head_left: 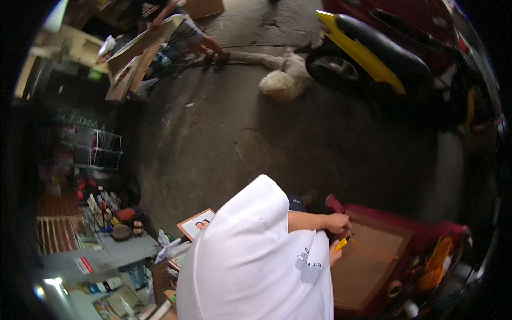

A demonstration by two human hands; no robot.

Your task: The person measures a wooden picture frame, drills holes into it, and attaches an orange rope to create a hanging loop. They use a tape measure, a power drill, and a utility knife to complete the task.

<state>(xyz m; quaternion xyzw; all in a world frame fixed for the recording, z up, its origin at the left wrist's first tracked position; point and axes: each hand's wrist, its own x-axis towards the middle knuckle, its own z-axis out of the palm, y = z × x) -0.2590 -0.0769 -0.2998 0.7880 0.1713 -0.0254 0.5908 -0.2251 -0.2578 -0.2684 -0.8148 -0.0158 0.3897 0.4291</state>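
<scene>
A flat brown board point(368, 250), like the back of a picture frame, lies on a dark red surface point(453, 229) at the right. A thin orange string point(381, 253) runs across it. Reaching over the board's left edge, my left hand point(338, 223) has its fingers pinched at the string's near end. Just below it, my right hand point(334, 254) grips a small yellow-handled tool point(342, 244), which looks like a cutter. Its tip is close to my left fingers. My white shirt point(256, 256) hides most of my right arm.
A framed photo point(196, 224) and a cluttered grey table point(122, 250) are at the left. Orange string bundles point(438, 261) lie far right. Beyond are a shaggy white dog point(285, 80), a yellow-black motorbike point(368, 53) and another person carrying a cardboard piece point(141, 50).
</scene>
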